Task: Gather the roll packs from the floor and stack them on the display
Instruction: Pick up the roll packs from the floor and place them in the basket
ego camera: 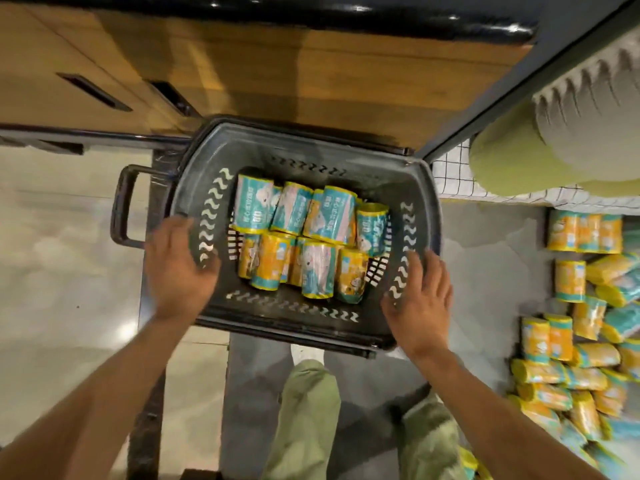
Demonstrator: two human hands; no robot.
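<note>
A dark plastic basket (388,174) stands on the floor in front of me, with several teal and orange roll packs (304,237) lying inside. My left hand (178,263) lies on the basket's left rim with fingers spread. My right hand (420,299) rests on the right front rim, fingers straight. Many more roll packs (581,344) lie on the floor and in rows at the right.
A wooden counter (242,74) with a black top stands behind the basket. A white wire rack (450,178) holding grey and green cushions (571,109) is at the upper right. The basket's handle (121,206) sticks out to the left. My green trouser legs (308,420) are below.
</note>
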